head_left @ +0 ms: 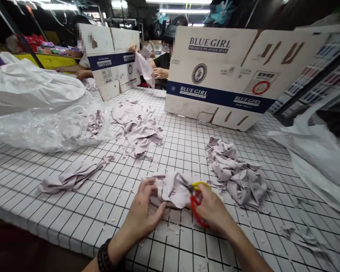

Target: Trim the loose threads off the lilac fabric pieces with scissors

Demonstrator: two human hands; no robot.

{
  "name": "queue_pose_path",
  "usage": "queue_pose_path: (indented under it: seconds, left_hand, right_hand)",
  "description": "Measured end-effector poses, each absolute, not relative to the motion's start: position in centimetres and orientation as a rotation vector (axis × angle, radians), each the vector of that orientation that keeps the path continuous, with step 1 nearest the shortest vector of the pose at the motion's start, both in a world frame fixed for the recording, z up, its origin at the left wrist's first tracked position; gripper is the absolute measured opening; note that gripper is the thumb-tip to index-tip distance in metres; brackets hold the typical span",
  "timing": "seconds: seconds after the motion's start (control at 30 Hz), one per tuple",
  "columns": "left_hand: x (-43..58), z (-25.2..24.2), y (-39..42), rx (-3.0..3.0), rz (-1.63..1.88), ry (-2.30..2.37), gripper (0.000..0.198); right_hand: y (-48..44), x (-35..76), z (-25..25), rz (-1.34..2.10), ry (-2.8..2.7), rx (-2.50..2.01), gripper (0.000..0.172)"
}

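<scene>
A pale pink piece of fabric [172,190] lies bunched on the table in front of me. My left hand [144,206] rests at its left edge, fingertips touching the cloth and thumb spread apart from the fingers. In my right hand [211,204] is a pair of scissors [197,207] with one red and one yellow handle. Their blades point up and left over the fabric, blurred, so I cannot tell whether they cut into it. Small pale scraps are scattered around both hands.
Fabric heaps lie at right [238,173] and beyond my left hand [138,130], with a single piece [73,175] at left. Clear plastic [45,128], a white bag [320,151] and upright cardboard [215,71] flank the checked tabletop [184,143]. Co-workers sit opposite, one handling cloth.
</scene>
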State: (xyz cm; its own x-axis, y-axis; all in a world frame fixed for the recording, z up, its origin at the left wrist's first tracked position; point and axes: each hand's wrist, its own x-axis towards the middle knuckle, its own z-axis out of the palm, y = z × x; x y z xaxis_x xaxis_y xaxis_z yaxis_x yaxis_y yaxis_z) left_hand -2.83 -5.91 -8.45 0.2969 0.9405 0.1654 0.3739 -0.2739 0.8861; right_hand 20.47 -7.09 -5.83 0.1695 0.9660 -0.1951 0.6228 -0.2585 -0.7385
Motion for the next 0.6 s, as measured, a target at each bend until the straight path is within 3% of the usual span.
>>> queue_pose_path:
  seconds: [0.1, 0.13, 0.3, 0.47, 0.6]
  left_hand:
    - [-2.0, -9.3, -4.6, 1.972, 0.728, 1.305, 0.068]
    - [-1.5, -9.4, -3.9, 2.012, 0.651, 1.318, 0.071]
    - [0.4, -8.2, 0.5, 2.067, 0.406, 1.21, 0.013]
    - [-1.1, -2.0, 7.1, 1.993, 0.458, 1.334, 0.019]
    - [-2.3, 4.2, 13.5, 2.014, 0.889, 1.728, 0.027]
  right_hand:
    - [-6.4, 19.0, -5.9, 0.917, -1.474, -1.836, 0.009]
    - [-6.2, 18.4, -5.7, 0.95, -1.464, -1.788, 0.007]
    - [-6.4, 19.0, -3.7, 0.997, -1.357, -1.653, 0.018]
    - [-7.0, 26.6, -3.6, 0.62, -0.993, -1.97, 0.032]
    - [-5.7, 31.4, -3.8, 0.298, -0.831, -2.162, 0.025]
